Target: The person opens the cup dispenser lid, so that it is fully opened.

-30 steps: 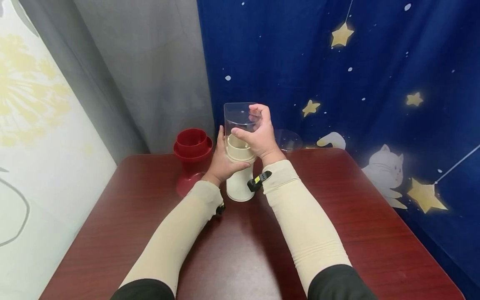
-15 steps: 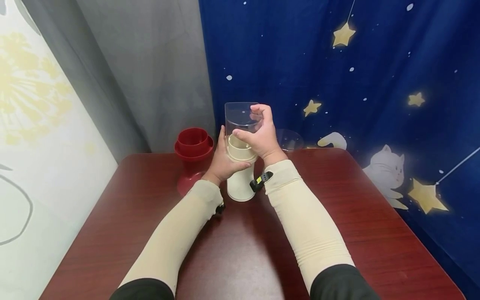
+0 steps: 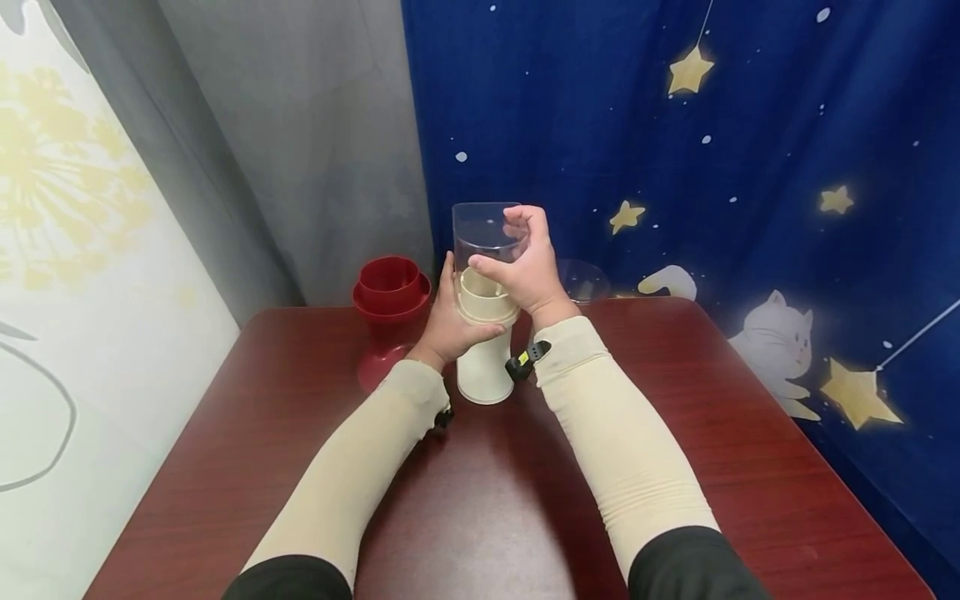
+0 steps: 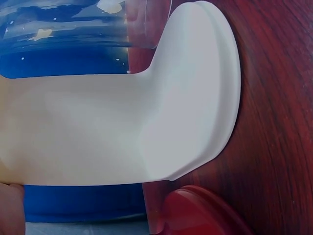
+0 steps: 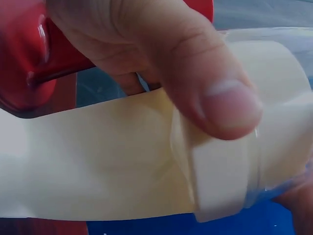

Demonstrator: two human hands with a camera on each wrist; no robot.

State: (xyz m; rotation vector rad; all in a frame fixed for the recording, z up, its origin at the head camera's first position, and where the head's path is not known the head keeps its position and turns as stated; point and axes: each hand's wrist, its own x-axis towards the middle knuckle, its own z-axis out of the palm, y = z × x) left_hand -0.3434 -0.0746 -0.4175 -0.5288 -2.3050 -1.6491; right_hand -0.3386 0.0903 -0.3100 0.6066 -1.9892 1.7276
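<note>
A cream stand (image 3: pixel 483 375) with a flared foot stands upright on the table. Its round collar (image 5: pixel 220 176) carries a clear cylinder (image 3: pixel 480 223) that sits around the cream inner ring. My left hand (image 3: pixel 450 325) grips the stand at the collar from the left, and its thumb (image 5: pixel 230 107) lies across the collar's edge in the right wrist view. Around the clear cylinder's right side curls my right hand (image 3: pixel 528 271), thumb in front and fingers near the top. The far sides of both grips are hidden.
Close on the left stands a red stand (image 3: pixel 386 287) of similar shape. Behind the right hand, at the table's back edge, is another clear piece (image 3: pixel 587 282). Grey and blue curtains (image 3: pixel 562 125) hang just past the dark red table (image 3: pixel 465 500).
</note>
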